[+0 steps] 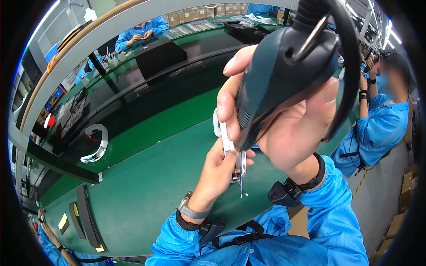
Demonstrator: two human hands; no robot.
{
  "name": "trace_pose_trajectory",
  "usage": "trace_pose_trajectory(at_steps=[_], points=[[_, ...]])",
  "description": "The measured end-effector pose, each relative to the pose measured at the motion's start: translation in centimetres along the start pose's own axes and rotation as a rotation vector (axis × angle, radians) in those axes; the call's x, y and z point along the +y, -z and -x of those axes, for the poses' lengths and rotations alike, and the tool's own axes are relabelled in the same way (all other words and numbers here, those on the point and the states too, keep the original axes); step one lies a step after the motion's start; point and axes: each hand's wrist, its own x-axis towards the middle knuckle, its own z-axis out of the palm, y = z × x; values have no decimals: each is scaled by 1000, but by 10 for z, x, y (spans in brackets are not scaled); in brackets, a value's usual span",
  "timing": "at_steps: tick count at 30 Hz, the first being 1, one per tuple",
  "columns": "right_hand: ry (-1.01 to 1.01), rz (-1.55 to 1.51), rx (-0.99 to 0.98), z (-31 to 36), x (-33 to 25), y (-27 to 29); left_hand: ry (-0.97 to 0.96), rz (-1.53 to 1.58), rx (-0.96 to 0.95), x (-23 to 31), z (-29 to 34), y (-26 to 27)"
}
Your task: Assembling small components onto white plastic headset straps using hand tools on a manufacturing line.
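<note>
Close to the camera, my right hand (pixel 293 133) is wrapped round a black electric screwdriver (pixel 284 66) that hangs from a metal hook, with a thick black cable looping down beside it. Its nose points down at a white curved device part (pixel 227 141). My left hand (pixel 213 175) grips that part from the left, thumb on top, above the green table. Thin loose wires (pixel 242 186) stick out of the part's lower end. The screwdriver hides the tip and the exact spot where it meets the part.
A similar white curved piece (pixel 101 146) lies at left on the line, a small red light on it. Dark strips (pixel 88 217) rest front left. A black box (pixel 160 57) stands farther back. A metal frame rail (pixel 33 99) arches overhead. Co-workers sit at far side (pixel 142 35) and right (pixel 381 119).
</note>
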Motion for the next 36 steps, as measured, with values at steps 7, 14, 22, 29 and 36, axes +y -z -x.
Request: trace_pose_trajectory(at_steps=[7, 14, 22, 29, 36], points=[[-77, -295, -39, 13, 3, 4, 5, -54, 31, 7, 4, -6], [-59, -251, -56, 12, 6, -4, -33, -4, 28, 0, 4, -4], [-41, -186, 8, 11, 13, -14, -29, 26, 92, -1, 7, -3], [-84, -182, 39, 16, -5, -8, -57, 31, 48, 1, 4, -13], [-10, -190, -38, 13, 19, -6, -37, 48, 73, 0, 8, -1]])
